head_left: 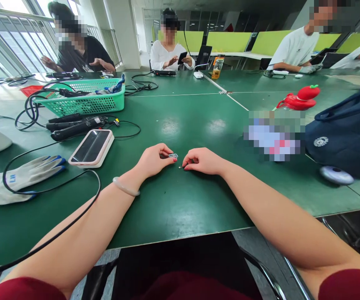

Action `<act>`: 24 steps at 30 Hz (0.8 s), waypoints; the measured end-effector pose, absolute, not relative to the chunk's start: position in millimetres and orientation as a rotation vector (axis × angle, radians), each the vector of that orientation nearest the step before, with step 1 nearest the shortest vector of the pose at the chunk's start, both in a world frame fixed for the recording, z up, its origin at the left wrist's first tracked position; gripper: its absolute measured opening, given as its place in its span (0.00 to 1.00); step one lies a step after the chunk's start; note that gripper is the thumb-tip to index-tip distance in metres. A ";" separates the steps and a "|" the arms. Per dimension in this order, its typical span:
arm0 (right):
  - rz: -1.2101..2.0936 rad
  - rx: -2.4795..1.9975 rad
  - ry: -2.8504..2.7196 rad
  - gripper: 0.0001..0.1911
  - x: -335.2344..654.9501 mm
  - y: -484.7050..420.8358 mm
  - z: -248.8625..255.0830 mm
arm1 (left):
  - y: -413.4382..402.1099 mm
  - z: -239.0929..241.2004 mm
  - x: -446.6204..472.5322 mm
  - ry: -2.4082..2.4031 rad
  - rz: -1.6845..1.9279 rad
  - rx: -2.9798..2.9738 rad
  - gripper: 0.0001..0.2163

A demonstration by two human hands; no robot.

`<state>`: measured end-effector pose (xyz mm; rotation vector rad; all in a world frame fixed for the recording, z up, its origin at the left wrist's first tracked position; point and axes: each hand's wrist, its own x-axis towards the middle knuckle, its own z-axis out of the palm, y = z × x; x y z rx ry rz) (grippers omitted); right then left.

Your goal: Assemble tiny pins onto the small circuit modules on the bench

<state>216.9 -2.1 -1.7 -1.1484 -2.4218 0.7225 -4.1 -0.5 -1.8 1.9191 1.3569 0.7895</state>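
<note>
Just above the green table (180,200), my left hand (155,159) pinches a small silvery piece with a patterned face (173,156) between thumb and fingertips. Its exact kind is too small to tell. Facing it from the right, my right hand (203,160) has its fingers curled together over a tiny dark piece with a light tip (181,167), which is mostly hidden. A narrow gap separates the two hands. A pale bangle (125,187) circles my left wrist.
Left of my hands lie a phone in a pale case (90,148), black cylindrical devices (76,125), work gloves (23,177) and a loose black cable (97,183). Behind them stands a green basket (89,106). A navy bag (345,129) and red-capped bottle (298,102) are right. Several people sit beyond.
</note>
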 end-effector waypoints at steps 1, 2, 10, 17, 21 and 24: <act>0.700 -1.134 -2.432 0.02 215.5 -2.5 -1.9 | -0.8 -1.8 -3.6 1.349 0.789 1.918 0.15; 0.677 -1.124 -2.435 0.03 213.6 -3.0 -1.9 | -1.0 -1.8 -3.2 1.345 0.789 1.919 0.15; 0.517 -1.103 -2.347 0.06 205.6 -5.5 -1.8 | -0.6 -3.0 -3.5 1.306 0.776 1.910 0.14; 0.470 -1.112 -2.176 0.06 203.3 -7.5 0.1 | -0.9 -2.8 -2.7 1.273 0.782 1.880 0.14; 0.503 -1.042 -2.128 0.06 198.8 -11.5 0.2 | 0.6 -3.9 -2.6 1.184 0.804 1.830 0.16; 0.486 -0.986 -2.125 0.06 197.5 -12.2 -1.3 | 1.7 -3.7 -2.9 1.137 0.803 1.777 0.17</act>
